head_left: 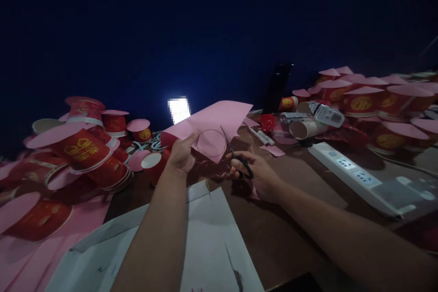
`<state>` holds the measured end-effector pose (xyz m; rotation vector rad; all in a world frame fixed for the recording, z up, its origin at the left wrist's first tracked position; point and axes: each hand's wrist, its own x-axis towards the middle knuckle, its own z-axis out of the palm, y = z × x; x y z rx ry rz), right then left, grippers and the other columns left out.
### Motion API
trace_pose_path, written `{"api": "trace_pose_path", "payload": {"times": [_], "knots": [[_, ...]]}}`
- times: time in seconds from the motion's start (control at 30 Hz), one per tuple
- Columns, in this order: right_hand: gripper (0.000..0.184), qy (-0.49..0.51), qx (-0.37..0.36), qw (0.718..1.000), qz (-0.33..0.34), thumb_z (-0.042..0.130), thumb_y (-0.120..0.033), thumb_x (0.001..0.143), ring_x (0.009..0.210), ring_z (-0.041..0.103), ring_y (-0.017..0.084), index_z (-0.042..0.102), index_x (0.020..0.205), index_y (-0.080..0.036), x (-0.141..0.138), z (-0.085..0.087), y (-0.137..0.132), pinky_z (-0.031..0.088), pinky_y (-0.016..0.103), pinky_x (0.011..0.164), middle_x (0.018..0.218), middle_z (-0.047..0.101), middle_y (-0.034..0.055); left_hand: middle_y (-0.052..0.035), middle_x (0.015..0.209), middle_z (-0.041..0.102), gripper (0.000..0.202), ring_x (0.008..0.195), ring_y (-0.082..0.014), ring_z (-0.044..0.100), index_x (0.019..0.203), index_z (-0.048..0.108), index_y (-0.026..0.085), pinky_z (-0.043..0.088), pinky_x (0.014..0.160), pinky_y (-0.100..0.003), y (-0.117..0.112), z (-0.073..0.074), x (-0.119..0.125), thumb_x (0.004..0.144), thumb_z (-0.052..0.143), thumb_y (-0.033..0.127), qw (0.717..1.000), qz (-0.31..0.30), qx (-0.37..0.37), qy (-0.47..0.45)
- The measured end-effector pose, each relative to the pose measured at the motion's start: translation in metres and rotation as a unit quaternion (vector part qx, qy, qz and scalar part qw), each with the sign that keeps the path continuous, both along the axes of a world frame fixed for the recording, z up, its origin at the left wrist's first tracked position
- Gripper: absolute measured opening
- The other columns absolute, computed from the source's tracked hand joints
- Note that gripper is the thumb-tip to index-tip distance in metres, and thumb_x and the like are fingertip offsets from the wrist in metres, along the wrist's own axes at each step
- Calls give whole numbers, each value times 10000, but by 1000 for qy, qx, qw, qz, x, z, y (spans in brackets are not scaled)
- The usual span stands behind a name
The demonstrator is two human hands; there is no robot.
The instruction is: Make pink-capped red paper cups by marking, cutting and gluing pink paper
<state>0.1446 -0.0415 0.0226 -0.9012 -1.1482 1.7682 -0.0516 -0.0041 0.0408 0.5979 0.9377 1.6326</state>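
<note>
The pink paper [205, 121] is up in the air, just past the far end of the white cardboard [212, 237] in front of you. It bends a little, and one corner points down. A thin round line [211, 143] is drawn on it, near its low edge. Your left hand [182, 155] pinches the paper by the edge nearest to it, with the thumb on top. Your right hand [258, 171] is curled around black scissors [241, 160], past the white cardboard and to its right. The blades reach up over the paper, right beside the round line. I cannot tell how wide the blades are apart.

Thin bits and a pink scrap [273, 150] lie on the brown table [290, 237], past the white cardboard. Two white sticks [256, 136], like pens, lie near that scrap. To the left of the white cardboard is a messy heap of red cups [85, 148] with flat pink rounds on them. To its right, well apart, you have a pile of cups with pink tops [362, 102]. A clear bottle [328, 115] lies tipped in front of that pile. A white power strip [352, 178] lies on the table, also to the right of the white cardboard.
</note>
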Motion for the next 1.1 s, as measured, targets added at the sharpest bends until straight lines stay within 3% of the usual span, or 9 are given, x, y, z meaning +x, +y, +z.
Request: {"api": "trace_pose_path", "payload": {"times": [0.2,0.47,1.1], "knots": [[373,3,1,1000,-1,808,-390,653,539,554,78,684,947,-196,1,0,1,448,201,508,659,603,-33,-133,786,715,235,751,-232,699,837,698,39,582,756,-371,-2,3,-1,674,770,193,1000,-11,-28,7],[362,3,-9,1000,1,806,-381,659,533,535,69,680,945,-198,1,0,1,387,178,460,653,599,-34,-142,771,713,211,768,-243,701,831,690,26,582,773,-380,-5,10,0,692,746,174,999,-13,-38,10],[366,10,-18,1000,2,824,-367,641,549,543,51,686,925,-181,0,1,0,418,150,505,663,611,-29,-141,768,711,213,771,-255,699,839,687,30,583,771,-394,-5,9,-4,697,732,183,998,-30,-43,20]]}}
